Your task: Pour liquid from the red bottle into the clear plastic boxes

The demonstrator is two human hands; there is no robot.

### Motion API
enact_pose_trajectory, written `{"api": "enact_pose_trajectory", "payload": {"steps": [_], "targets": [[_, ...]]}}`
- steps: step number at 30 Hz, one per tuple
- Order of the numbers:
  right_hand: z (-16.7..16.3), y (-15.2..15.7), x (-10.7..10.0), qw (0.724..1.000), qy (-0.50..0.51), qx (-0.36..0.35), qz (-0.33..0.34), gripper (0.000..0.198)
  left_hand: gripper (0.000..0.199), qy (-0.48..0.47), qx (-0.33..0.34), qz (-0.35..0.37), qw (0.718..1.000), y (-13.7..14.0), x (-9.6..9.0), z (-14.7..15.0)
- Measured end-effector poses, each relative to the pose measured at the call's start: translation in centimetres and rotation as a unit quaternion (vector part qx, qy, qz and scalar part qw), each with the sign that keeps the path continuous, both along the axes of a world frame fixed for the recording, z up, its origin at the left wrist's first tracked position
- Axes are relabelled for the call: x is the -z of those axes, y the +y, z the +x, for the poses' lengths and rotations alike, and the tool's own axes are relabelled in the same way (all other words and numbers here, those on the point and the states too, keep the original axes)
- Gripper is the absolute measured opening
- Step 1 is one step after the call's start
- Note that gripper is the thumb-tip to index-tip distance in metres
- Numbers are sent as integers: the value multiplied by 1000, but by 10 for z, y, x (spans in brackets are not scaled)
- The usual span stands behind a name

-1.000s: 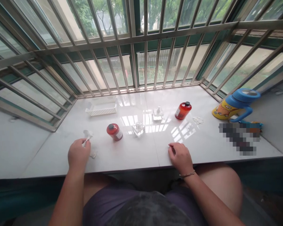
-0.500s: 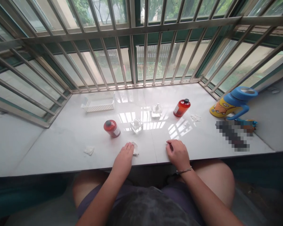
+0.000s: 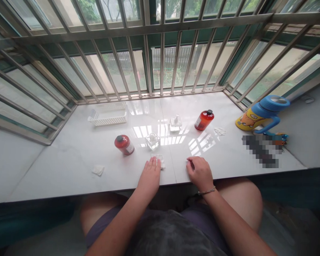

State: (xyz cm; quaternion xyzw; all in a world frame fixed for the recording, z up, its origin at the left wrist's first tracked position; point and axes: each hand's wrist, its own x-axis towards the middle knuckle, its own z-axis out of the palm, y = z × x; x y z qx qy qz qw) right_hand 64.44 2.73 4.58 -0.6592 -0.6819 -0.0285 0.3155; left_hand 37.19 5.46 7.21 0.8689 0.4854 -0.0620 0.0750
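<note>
A: We're at a glossy white counter point(image 3: 56, 174), right below the metal window bars point(image 3: 165, 27), with greenery beyond the glass and bright reflections lying across the top!

B: And straight to the left hand point(image 3: 150, 172)! We have fingers stretched out, unclenched, laid over a white tissue point(image 3: 161, 161) near the front edge, with its right side poking out past the fingertips.

A: What about the right hand point(image 3: 201, 169)?

B: Resting on the counter, loosely curled, a bracelet point(image 3: 206, 192) at the wrist. We can't tell whether anything sits inside those fingers.

A: Just beyond our covered tissue we spot a clear glass bottle point(image 3: 152, 141), with a red bottle point(image 3: 124, 145), black-capped, to its left!

B: Further left, nearer the edge, we find a second tissue point(image 3: 98, 170), lying crumpled.

A: Deeper in we've got another glass bottle point(image 3: 175, 123), then a second red bottle point(image 3: 204, 120) on its right, a white scrap point(image 3: 220, 131) near that.

B: Back left, by the bars, we see a white basket point(image 3: 109, 122); far right, a blue-and-yellow jug point(image 3: 256, 115)!
</note>
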Motion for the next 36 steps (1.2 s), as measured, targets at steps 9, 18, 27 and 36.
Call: {"api": "enact_pose_trajectory", "payload": {"steps": [9,18,27,36], "targets": [[-2,0,-4,1000,5,3,3,11,66,-20,-55,14,998,22,2,42],[-3,0,-6,1000,9,4,5,10,62,-25,-83,39,995,61,6,73],[-3,0,-7,1000,14,6,5,12,63,-23,-65,42,997,90,-1,75],[-3,0,-7,1000,22,2,21,13,65,-20,27,8,999,42,1,47]]}}
